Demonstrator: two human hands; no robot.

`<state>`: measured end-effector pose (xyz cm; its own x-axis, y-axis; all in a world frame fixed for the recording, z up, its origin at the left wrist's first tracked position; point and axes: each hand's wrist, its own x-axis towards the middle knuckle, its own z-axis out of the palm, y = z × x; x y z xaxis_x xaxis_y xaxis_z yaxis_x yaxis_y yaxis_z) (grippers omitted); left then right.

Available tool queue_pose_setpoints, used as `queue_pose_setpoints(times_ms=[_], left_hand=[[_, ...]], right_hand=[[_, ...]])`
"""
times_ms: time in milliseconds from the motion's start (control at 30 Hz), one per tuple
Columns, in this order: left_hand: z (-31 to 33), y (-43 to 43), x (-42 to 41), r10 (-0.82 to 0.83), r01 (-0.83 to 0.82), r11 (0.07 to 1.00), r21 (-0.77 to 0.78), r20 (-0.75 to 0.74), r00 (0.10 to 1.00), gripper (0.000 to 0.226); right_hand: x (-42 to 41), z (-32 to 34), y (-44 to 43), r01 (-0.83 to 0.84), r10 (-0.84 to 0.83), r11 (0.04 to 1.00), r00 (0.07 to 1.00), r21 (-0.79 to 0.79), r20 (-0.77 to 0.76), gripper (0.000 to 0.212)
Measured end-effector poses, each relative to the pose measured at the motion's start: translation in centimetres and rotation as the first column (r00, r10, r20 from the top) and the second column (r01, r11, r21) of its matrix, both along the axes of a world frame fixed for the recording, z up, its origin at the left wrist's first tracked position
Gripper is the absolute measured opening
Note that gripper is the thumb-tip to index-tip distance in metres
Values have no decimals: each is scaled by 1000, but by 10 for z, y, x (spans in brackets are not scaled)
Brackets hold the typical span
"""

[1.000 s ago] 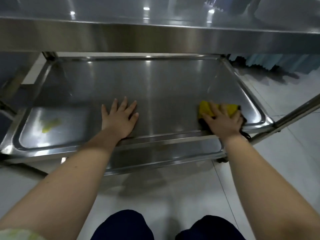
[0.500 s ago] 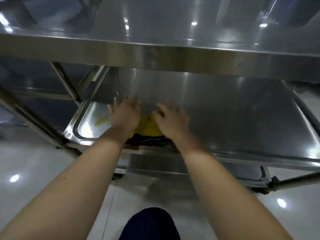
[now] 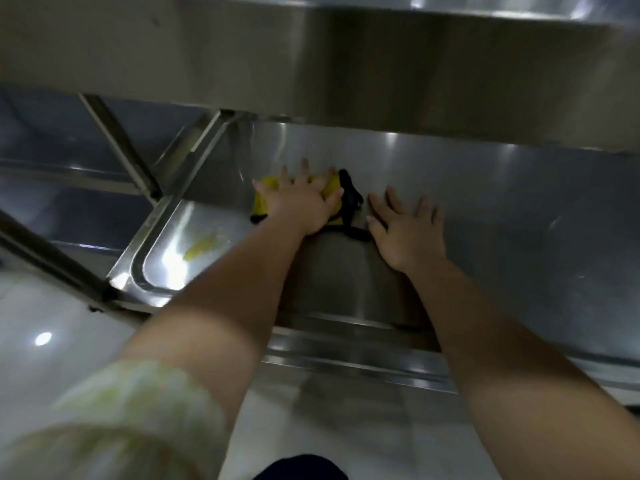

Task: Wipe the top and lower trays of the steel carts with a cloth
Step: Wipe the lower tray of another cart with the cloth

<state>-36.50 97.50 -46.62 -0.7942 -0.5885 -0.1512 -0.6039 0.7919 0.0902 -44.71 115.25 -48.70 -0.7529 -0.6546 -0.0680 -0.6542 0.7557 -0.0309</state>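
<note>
A yellow cloth with black edging (image 3: pixel 263 202) lies on the lower steel tray (image 3: pixel 519 216) of the cart, toward its left end. My left hand (image 3: pixel 301 202) presses flat on the cloth with fingers spread. My right hand (image 3: pixel 405 230) rests flat on the bare tray just right of the cloth, fingers straight. The top tray (image 3: pixel 311 50) overhangs the upper part of the view and hides the far side of the lower tray.
A yellow smear or reflection (image 3: pixel 202 249) shows near the lower tray's left corner. Cart legs (image 3: pixel 117 143) run diagonally at the left. A second cart's shelf (image 3: pixel 62 174) stands beyond them. Pale tiled floor (image 3: pixel 52 334) lies below.
The cloth passed from my right hand to my left hand after sliding from the tray's right end to its left. My right hand now lies flat on bare steel.
</note>
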Motion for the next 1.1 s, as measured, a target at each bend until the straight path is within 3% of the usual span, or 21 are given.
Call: queue_pose_setpoints(times_ms=[167, 300, 400, 500, 700, 800, 933, 1000, 1100], left_hand=[[5, -16, -16, -67, 67, 998, 14, 30, 997, 59], [-8, 43, 98, -154, 151, 986, -69, -54, 987, 58], [-9, 63, 148, -79, 73, 991, -108, -52, 995, 60], [-3, 38, 92, -18, 18, 998, -57, 12, 1000, 59], [5, -6, -18, -63, 63, 998, 13, 38, 997, 60], [3, 23, 23, -80, 81, 997, -19, 28, 996, 58], [-9, 53, 146, -175, 165, 982, -93, -106, 979, 61], [-3, 48, 173, -148, 145, 988, -48, -64, 987, 64], [3, 58, 166, -22, 27, 995, -98, 50, 999, 59]], right_hand=[[-2, -1, -1, 8, -8, 1000, 1000, -1, 27, 55], [-1, 1, 0, 13, -12, 1000, 999, -19, 45, 55], [2, 0, -3, 24, -24, 999, 999, -20, 33, 55], [5, -1, -5, 20, -20, 1000, 1000, -12, 9, 56], [6, 0, -5, 29, -29, 1000, 1000, 4, -1, 56], [6, 3, -5, 37, -37, 999, 999, 13, 12, 56], [9, 9, -7, 50, -51, 998, 998, 27, 39, 56], [9, 10, -8, 39, -41, 998, 998, 47, 52, 56], [6, 17, -10, 58, -71, 993, 990, 105, 122, 56]])
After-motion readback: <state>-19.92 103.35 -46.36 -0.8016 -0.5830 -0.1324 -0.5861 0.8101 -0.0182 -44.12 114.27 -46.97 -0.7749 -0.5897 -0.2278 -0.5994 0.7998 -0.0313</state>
